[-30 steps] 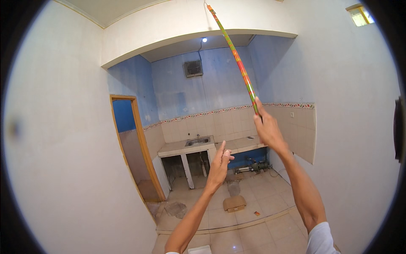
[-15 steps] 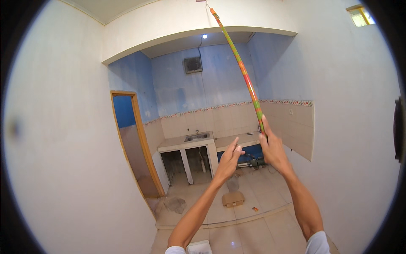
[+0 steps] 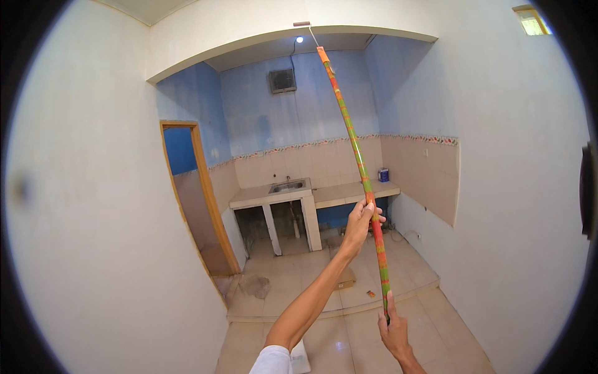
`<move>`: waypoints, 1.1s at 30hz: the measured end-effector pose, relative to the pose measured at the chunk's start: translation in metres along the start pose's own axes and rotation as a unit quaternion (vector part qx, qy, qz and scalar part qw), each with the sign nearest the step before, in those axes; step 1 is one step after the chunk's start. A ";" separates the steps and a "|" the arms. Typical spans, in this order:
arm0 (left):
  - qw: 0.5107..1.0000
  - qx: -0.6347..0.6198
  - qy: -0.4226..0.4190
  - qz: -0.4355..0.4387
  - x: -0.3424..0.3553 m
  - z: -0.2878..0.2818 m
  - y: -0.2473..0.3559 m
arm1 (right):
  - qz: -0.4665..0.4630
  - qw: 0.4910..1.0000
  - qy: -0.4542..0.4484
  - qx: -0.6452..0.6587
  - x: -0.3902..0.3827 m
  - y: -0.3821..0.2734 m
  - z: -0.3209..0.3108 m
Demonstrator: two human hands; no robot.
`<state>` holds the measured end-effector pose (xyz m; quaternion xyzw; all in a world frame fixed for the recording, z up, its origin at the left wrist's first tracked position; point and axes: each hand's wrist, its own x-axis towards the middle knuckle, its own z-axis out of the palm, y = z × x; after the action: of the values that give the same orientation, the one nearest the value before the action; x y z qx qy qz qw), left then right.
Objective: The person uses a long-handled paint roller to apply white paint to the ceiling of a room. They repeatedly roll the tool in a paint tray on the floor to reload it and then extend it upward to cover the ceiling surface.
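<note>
A long pole (image 3: 350, 128) in patchy green, red and orange slants up from lower right, with a small paint roller (image 3: 301, 24) on a thin wire frame at its tip. That roller lies at the white beam (image 3: 237, 47) above the wide opening, near its lower edge; contact cannot be made out. Partway up the shaft, my left hand (image 3: 359, 225) is closed around it. Lower down, at the butt end, my right hand (image 3: 393, 330) grips the pole with its index finger laid along it.
Beyond the opening stand a tiled counter with a sink (image 3: 289, 186) and a blue can (image 3: 383, 175). A cardboard box (image 3: 346, 278) sits on the raised floor behind a step edge (image 3: 336, 313). An orange-framed doorway (image 3: 208, 193) is at left; a lit bulb (image 3: 299, 40) hangs above.
The pole and roller have come down. My left hand, free before, now holds the shaft. My right hand has dropped low with the butt end.
</note>
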<state>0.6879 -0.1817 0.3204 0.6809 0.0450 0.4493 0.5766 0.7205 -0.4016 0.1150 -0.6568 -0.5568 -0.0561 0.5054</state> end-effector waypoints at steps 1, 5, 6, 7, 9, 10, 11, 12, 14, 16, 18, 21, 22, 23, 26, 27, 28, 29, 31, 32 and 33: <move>1.000 -0.010 0.003 0.000 -0.003 0.000 -0.004 | 0.002 1.000 0.008 0.004 -0.017 0.006 0.002; 0.998 -0.048 -0.012 -0.024 -0.022 0.005 -0.026 | -0.002 0.999 0.036 -0.010 -0.091 0.044 0.020; 0.998 -0.050 -0.014 -0.028 -0.023 0.002 -0.031 | 0.046 0.999 0.018 -0.010 -0.113 0.048 0.022; 0.998 -0.051 -0.015 -0.033 -0.026 -0.002 -0.034 | 0.095 0.995 0.000 -0.010 -0.139 0.048 0.022; 0.997 -0.054 -0.017 -0.048 -0.033 -0.006 -0.038 | 0.197 0.980 -0.024 -0.019 -0.193 0.046 0.022; 0.997 -0.055 -0.022 -0.052 -0.036 -0.009 -0.043 | 0.239 0.970 -0.038 -0.014 -0.224 0.056 0.027; 0.996 -0.056 -0.026 -0.058 -0.043 -0.014 -0.048 | 0.281 0.958 -0.053 0.002 -0.263 0.069 0.031; 0.995 -0.066 -0.021 -0.070 -0.052 -0.018 -0.055 | 0.326 0.943 -0.066 0.020 -0.305 0.086 0.036; 0.992 -0.085 -0.014 -0.095 -0.072 -0.024 -0.069 | 0.432 0.895 -0.053 0.100 -0.407 0.136 0.052; 0.986 -0.105 -0.012 -0.131 -0.108 -0.035 -0.095 | 0.501 0.850 -0.041 0.157 -0.487 0.162 0.058; 0.976 -0.101 -0.010 -0.192 -0.164 -0.045 -0.129 | 0.474 0.866 -0.135 0.082 -0.494 0.124 0.040; 0.948 -0.106 -0.018 -0.301 -0.272 -0.048 -0.178 | 0.480 0.853 -0.206 -0.003 -0.502 0.052 0.013; 0.937 -0.127 -0.016 -0.324 -0.312 -0.048 -0.194 | 0.493 0.843 -0.213 -0.018 -0.509 0.034 0.011; 0.926 -0.150 -0.010 -0.347 -0.353 -0.049 -0.208 | 0.503 0.834 -0.224 -0.033 -0.517 0.014 0.005; 0.881 -0.169 0.017 -0.441 -0.449 -0.048 -0.223 | 0.532 0.809 -0.244 -0.059 -0.550 -0.032 -0.001; 0.864 -0.179 0.043 -0.468 -0.476 -0.048 -0.227 | 0.537 0.802 -0.253 -0.068 -0.561 -0.047 -0.007; 0.846 -0.188 0.065 -0.495 -0.501 -0.048 -0.236 | 0.549 0.791 -0.259 -0.078 -0.577 -0.063 -0.011; 0.825 -0.198 0.092 -0.521 -0.526 -0.051 -0.246 | 0.556 0.781 -0.270 -0.088 -0.590 -0.077 -0.017; 0.784 -0.233 0.126 -0.561 -0.570 -0.059 -0.269 | 0.569 0.759 -0.296 -0.112 -0.614 -0.107 -0.035; 0.763 -0.244 0.139 -0.582 -0.588 -0.062 -0.277 | 0.571 0.752 -0.305 -0.123 -0.623 -0.121 -0.042; 0.745 -0.253 0.150 -0.599 -0.601 -0.069 -0.286 | 0.549 0.784 -0.269 -0.111 -0.622 -0.134 -0.040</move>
<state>0.4169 -0.3845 -0.2569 0.2665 0.4140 0.1032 0.8643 0.4021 -0.8675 -0.1808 -0.8914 -0.2055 0.3484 0.2045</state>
